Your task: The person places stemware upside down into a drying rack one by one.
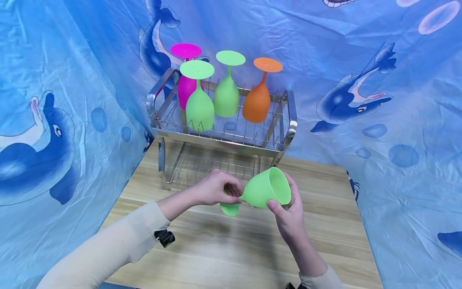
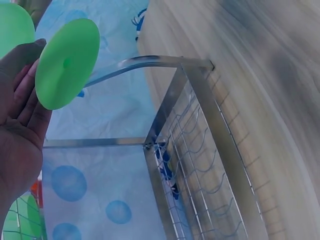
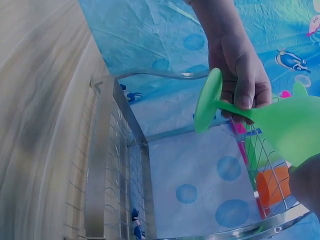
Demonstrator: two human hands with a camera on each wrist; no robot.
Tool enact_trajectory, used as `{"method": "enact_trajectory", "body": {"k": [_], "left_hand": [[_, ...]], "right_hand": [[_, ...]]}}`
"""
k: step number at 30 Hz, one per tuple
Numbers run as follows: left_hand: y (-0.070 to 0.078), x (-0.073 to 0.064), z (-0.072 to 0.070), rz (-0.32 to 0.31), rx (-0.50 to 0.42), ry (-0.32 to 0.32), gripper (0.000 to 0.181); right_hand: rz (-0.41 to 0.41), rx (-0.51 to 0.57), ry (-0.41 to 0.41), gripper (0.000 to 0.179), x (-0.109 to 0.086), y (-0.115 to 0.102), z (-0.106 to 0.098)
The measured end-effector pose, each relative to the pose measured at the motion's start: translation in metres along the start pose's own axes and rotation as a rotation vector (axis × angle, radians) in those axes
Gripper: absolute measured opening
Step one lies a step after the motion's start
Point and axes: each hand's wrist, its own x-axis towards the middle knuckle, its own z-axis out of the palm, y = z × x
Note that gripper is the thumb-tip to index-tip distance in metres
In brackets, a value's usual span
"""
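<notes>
A light green plastic wine glass (image 1: 260, 188) is held between both hands, tilted on its side with its mouth facing right and its round foot to the left. My left hand (image 1: 221, 188) pinches its stem, thumb and fingers close to the bowl; the foot (image 3: 208, 100) sticks out beyond them in the right wrist view. At the bowl's rim my right hand (image 1: 288, 212) grips it, thumb on the near side and fingers behind. In the left wrist view the underside of the foot (image 2: 67, 64) faces the camera, hiding part of the fingers.
Behind the hands stands a two-tier metal dish rack (image 1: 220, 138). Upside down on its top tier are a magenta glass (image 1: 184, 90), a front green glass (image 1: 199, 110), another green glass (image 1: 226, 96) and an orange glass (image 1: 256, 103). A wooden table (image 1: 231, 257) lies underneath; blue dolphin-print sheets (image 1: 361, 80) surround it.
</notes>
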Motion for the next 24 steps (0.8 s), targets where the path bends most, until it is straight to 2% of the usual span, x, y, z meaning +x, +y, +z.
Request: {"method": "enact_trajectory", "body": {"k": [6, 8, 11, 15, 18, 21, 24], "left_hand": [[0.003, -0.006, -0.010, 0.017, 0.029, 0.017, 0.013], [0.006, -0.008, -0.017, 0.005, 0.075, 0.009, 0.013], [0.011, -0.010, -0.028, -0.010, 0.165, -0.021, 0.013], [0.019, -0.012, -0.044, -0.006, 0.276, -0.074, 0.013], [0.026, -0.014, -0.053, -0.008, 0.333, -0.110, 0.016], [0.032, -0.016, -0.060, -0.014, 0.379, -0.140, 0.017], [0.036, -0.016, -0.063, -0.026, 0.404, -0.163, 0.017]], "right_hand": [[-0.019, -0.066, -0.186, 0.097, 0.008, -0.009, -0.012], [-0.037, -0.138, -0.252, 0.101, 0.013, -0.016, -0.019], [-0.030, -0.328, -0.364, 0.106, 0.022, -0.031, -0.030], [-0.025, -0.718, -0.501, 0.113, 0.036, -0.053, -0.041], [-0.062, -0.959, -0.572, 0.116, 0.045, -0.063, -0.041], [-0.067, -1.074, -0.621, 0.116, 0.050, -0.068, -0.035], [-0.058, -1.109, -0.640, 0.115, 0.051, -0.066, -0.030]]}}
